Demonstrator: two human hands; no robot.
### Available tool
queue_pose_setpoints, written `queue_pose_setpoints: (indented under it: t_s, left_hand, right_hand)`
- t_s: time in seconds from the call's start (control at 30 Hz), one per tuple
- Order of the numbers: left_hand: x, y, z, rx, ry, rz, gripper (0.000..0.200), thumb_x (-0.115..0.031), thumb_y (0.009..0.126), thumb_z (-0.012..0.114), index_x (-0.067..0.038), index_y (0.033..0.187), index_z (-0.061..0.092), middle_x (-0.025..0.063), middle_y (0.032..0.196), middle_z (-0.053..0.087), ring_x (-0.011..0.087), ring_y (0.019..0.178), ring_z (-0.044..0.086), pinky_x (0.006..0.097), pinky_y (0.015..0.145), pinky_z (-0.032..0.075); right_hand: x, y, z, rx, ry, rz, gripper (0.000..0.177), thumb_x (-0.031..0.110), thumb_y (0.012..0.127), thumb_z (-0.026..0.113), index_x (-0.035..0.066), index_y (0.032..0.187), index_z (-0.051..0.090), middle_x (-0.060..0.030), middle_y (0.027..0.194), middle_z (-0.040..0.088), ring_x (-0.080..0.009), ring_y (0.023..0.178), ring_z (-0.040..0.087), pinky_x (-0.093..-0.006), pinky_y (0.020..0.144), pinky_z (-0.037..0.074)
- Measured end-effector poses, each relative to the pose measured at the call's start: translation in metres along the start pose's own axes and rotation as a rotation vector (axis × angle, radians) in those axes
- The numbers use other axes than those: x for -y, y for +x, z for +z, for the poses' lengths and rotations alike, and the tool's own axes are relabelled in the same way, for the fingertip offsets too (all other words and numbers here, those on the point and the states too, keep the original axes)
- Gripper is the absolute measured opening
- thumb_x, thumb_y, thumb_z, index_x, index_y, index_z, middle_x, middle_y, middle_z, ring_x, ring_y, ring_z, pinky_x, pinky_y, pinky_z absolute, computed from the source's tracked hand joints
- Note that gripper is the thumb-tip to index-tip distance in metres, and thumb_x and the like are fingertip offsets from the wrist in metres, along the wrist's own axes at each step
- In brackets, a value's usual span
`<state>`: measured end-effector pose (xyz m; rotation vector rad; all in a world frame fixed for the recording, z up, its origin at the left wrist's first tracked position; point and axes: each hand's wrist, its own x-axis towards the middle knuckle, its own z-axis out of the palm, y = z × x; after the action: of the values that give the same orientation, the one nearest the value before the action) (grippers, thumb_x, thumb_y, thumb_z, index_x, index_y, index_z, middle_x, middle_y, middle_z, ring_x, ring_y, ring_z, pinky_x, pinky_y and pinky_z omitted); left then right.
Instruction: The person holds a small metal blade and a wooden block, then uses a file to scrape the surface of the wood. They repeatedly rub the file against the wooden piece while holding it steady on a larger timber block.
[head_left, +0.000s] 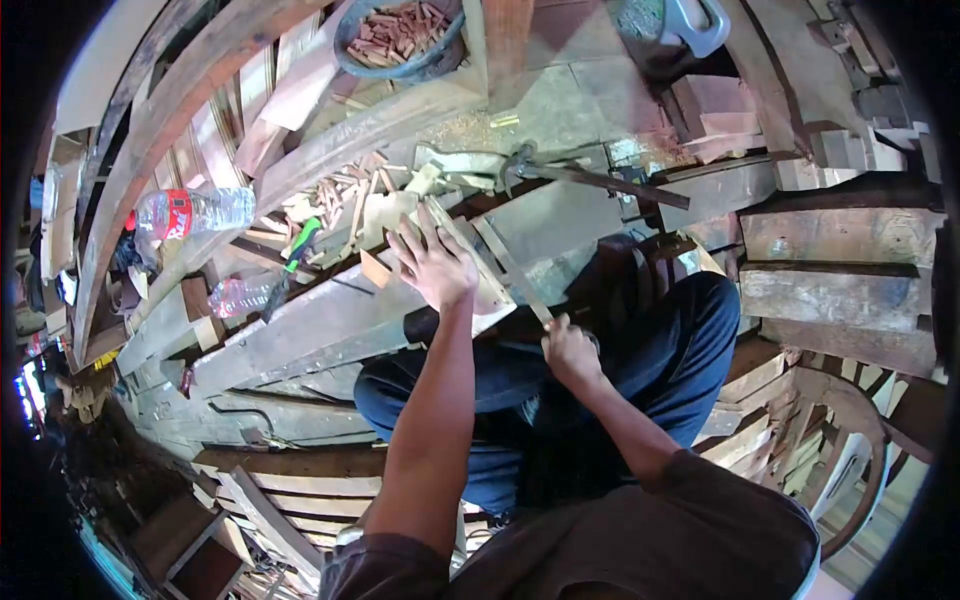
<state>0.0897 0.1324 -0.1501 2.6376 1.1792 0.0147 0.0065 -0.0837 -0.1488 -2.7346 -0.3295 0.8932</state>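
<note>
Downward, the left hand [437,270] is open, fingers spread at the left edge of a pale board [490,293]; contact is unclear. Right of the board, the right hand [572,354] grips a flat blade [514,272]. Farther off lie a hammer [605,181], right, and scraps [358,205], left.

head view | wide, from above | faces forward-down | near left hand [443,272], right hand [572,352]

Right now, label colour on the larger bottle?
Red label with white lettering; best in the head view.
</note>
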Motion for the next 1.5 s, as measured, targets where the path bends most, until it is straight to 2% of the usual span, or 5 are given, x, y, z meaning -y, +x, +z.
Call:
queue_pose_setpoints:
  t_s: [0.2, 0.4, 0.57, 1.23, 1.5]
  left_hand:
    - [0.004, -0.003, 0.008, -0.015, -0.038, 0.013, 0.053, -0.035, 0.102, 0.031, -0.032, 0.155, 0.029, 0.0060, 0.163, 0.024, 0.0339, 0.151, 0.013, 0.0566, 0.114, 0.022]
    - [0.006, 0.000, 0.011, -0.046, -0.034, 0.029, 0.053, -0.036, 0.103, 0.030, -0.030, 0.156, 0.029, 0.0082, 0.162, 0.025, 0.0345, 0.151, 0.012, 0.0565, 0.116, 0.019]
    - [0.006, -0.001, 0.011, -0.039, -0.093, 0.021, 0.052, -0.034, 0.103, 0.030, -0.029, 0.155, 0.032, 0.0100, 0.162, 0.026, 0.0350, 0.151, 0.011, 0.0535, 0.117, 0.018]
    - [0.005, 0.000, 0.008, -0.037, -0.030, 0.026, 0.053, -0.034, 0.103, 0.032, -0.029, 0.155, 0.031, 0.0090, 0.162, 0.026, 0.0348, 0.151, 0.014, 0.0521, 0.114, 0.023]
    - [0.005, 0.000, 0.006, -0.032, -0.035, 0.019, 0.054, -0.034, 0.102, 0.033, -0.032, 0.156, 0.029, 0.0073, 0.163, 0.024, 0.0339, 0.151, 0.013, 0.0517, 0.115, 0.021]
  right_hand:
    - [0.029, 0.045, -0.032, 0.031, 0.067, 0.023, 0.035, 0.032, 0.093, 0.057, -0.001, 0.104, 0.052, -0.0240, 0.090, 0.069, -0.0444, 0.089, 0.068, -0.0528, 0.080, 0.055]
    - [0.005, 0.023, -0.011, -0.021, 0.047, -0.040, 0.032, 0.030, 0.094, 0.055, 0.000, 0.104, 0.052, -0.0219, 0.080, 0.069, -0.0439, 0.073, 0.069, -0.0522, 0.068, 0.057]
    - [0.017, 0.026, -0.013, 0.006, 0.025, -0.026, 0.032, 0.028, 0.095, 0.053, 0.001, 0.112, 0.050, -0.0264, 0.093, 0.068, -0.0438, 0.092, 0.067, -0.0546, 0.080, 0.054]
    - [0.019, 0.036, -0.025, -0.027, 0.060, -0.092, 0.028, 0.029, 0.094, 0.054, 0.005, 0.108, 0.053, -0.0236, 0.089, 0.067, -0.0443, 0.083, 0.068, -0.0540, 0.074, 0.056]
    - [0.024, 0.065, -0.025, 0.054, 0.108, -0.035, 0.041, 0.023, 0.094, 0.050, -0.006, 0.123, 0.048, -0.0276, 0.084, 0.068, -0.0493, 0.083, 0.066, -0.0578, 0.075, 0.054]
